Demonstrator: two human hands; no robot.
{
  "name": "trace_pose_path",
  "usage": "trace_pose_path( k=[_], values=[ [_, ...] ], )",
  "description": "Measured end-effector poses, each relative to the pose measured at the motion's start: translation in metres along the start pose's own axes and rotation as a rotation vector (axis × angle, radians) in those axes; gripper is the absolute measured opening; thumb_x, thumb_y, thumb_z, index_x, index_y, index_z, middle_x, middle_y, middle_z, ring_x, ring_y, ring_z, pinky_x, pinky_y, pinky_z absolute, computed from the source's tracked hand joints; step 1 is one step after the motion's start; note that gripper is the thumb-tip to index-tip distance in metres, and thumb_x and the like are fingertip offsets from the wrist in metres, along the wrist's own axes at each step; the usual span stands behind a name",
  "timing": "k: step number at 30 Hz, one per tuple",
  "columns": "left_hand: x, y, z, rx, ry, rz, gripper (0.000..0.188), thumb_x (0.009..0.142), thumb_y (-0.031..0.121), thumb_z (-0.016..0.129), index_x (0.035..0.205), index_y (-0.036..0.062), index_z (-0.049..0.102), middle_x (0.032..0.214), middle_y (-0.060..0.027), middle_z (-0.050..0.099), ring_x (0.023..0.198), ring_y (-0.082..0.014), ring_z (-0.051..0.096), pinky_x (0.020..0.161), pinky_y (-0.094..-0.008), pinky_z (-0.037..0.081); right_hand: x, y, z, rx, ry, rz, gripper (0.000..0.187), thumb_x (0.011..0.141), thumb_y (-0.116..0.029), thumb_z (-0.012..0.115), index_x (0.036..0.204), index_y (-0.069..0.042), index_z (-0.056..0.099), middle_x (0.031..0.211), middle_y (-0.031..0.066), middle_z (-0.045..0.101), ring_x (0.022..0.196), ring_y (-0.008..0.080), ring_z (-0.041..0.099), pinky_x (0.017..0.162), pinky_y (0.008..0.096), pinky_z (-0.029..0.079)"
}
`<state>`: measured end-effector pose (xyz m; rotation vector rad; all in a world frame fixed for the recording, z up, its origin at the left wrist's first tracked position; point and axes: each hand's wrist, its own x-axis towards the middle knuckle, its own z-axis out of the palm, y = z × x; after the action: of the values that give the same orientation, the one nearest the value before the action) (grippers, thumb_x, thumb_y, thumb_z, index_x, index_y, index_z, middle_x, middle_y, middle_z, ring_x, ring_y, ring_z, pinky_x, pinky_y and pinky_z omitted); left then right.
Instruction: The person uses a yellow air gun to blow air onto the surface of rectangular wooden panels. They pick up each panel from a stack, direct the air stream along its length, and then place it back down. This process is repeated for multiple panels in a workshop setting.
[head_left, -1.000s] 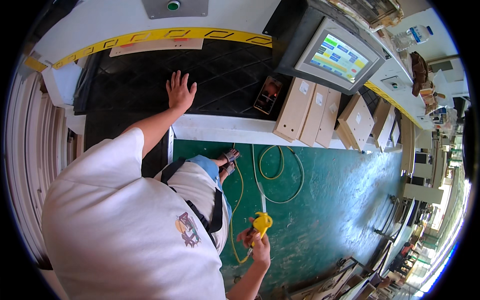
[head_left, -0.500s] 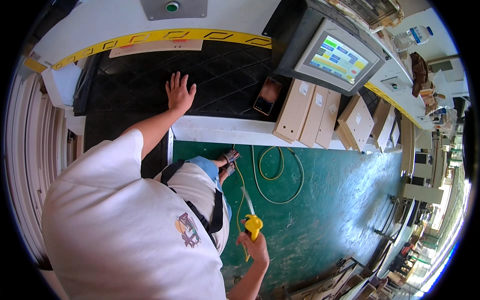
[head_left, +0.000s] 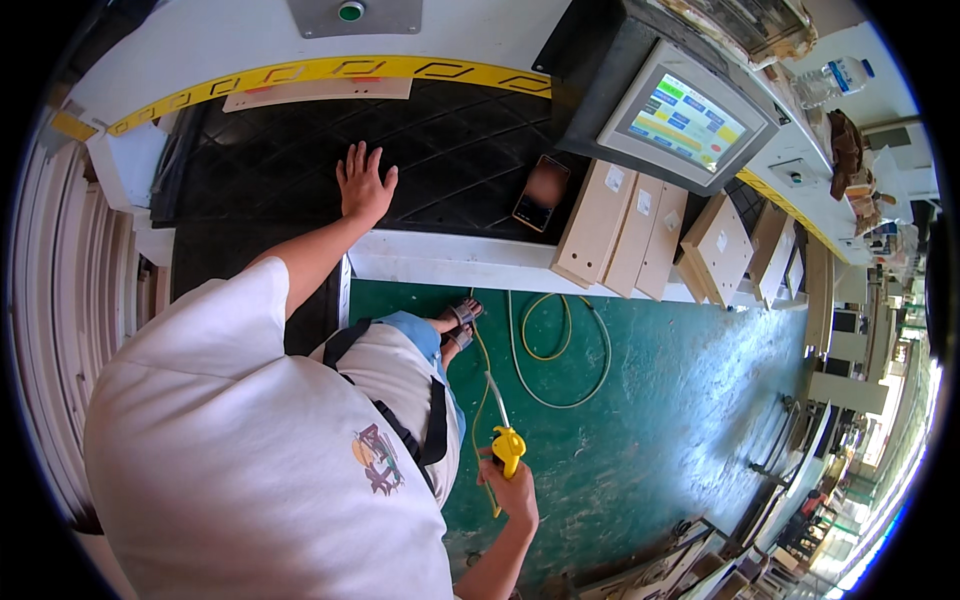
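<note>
My left hand point(head_left: 367, 188) lies on the black belt-like surface point(head_left: 270, 170) of the machine bed, its fingers somewhat spread and nothing in them. Low over the floor, my right hand point(head_left: 516, 492) is wrapped round a yellow air blow gun point(head_left: 509, 448). The gun's thin metal nozzle point(head_left: 496, 396) points away from me, and a yellow hose point(head_left: 481, 388) hangs near it. Beyond my left hand, a pale wood panel point(head_left: 320, 93) lies partly beneath the machine's yellow-striped edge. A phone point(head_left: 541, 193) rests on the bed to that hand's right.
Several pale drilled boards point(head_left: 595, 222) lie along the bed's right part, overhanging its white edge. A touchscreen panel point(head_left: 688, 118) juts out above them. Loops of hose point(head_left: 606, 360) lie on the green floor point(head_left: 660, 400). Stacked strips point(head_left: 60, 300) stand at far left.
The blow gun has turned slightly in my right hand, and its nozzle shows more sharply. My left hand stays in place on the bed. The view has shifted a little.
</note>
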<state>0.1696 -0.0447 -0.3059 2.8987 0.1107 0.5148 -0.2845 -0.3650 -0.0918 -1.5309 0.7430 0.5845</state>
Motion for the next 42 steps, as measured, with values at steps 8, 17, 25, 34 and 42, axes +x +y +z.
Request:
trace_pose_path(
  k=[8,17,25,34,42],
  values=[
    [0.0,-0.001,0.001,-0.001,-0.004,0.001,0.055,0.101,0.045,0.059,0.146,0.0118,0.053,0.16,-0.0185,0.044,0.153,-0.0362,0.034,0.123,-0.06,0.024,0.006,0.022,-0.01,-0.078,-0.037,0.038,0.014,0.097,-0.008,0.071,0.107,0.002,0.069,0.077,0.0021,0.065,0.07,0.0111,0.062,0.065,0.0266,0.05],
    [0.001,-0.001,0.001,-0.009,-0.034,-0.007,0.056,0.102,0.046,0.057,0.146,0.0112,0.054,0.162,-0.0186,0.042,0.155,-0.0358,0.03,0.125,-0.0602,0.021,0.004,0.005,-0.007,-0.056,-0.008,0.037,0.018,0.096,-0.007,0.071,0.111,0.003,0.068,0.081,0.0024,0.065,0.071,0.0126,0.064,0.069,0.0281,0.052],
    [0.0,-0.004,0.0,-0.015,-0.045,-0.018,0.058,0.102,0.047,0.057,0.147,0.0113,0.053,0.162,-0.019,0.041,0.155,-0.0356,0.029,0.125,-0.0598,0.019,0.007,-0.005,-0.004,-0.054,-0.028,0.07,0.016,0.094,-0.004,0.072,0.108,0.003,0.068,0.08,0.0026,0.066,0.071,0.0115,0.064,0.07,0.0283,0.053],
    [0.001,0.001,-0.004,-0.027,-0.071,-0.021,0.057,0.102,0.046,0.057,0.147,0.0116,0.053,0.163,-0.0189,0.04,0.156,-0.0355,0.029,0.125,-0.0597,0.019,0.009,0.004,-0.001,-0.076,0.102,0.049,0.011,0.093,-0.005,0.073,0.102,0.001,0.069,0.081,0.002,0.067,0.071,0.011,0.064,0.069,0.0271,0.053],
    [0.001,-0.003,0.0,-0.038,-0.029,-0.007,0.056,0.101,0.045,0.059,0.146,0.0113,0.054,0.162,-0.0193,0.042,0.155,-0.0359,0.03,0.125,-0.0602,0.02,0.008,0.006,-0.008,-0.142,-0.005,0.076,0.022,0.094,-0.023,0.076,0.105,-0.004,0.075,0.082,-0.0002,0.069,0.073,0.0088,0.063,0.068,0.0288,0.05]
  ],
)
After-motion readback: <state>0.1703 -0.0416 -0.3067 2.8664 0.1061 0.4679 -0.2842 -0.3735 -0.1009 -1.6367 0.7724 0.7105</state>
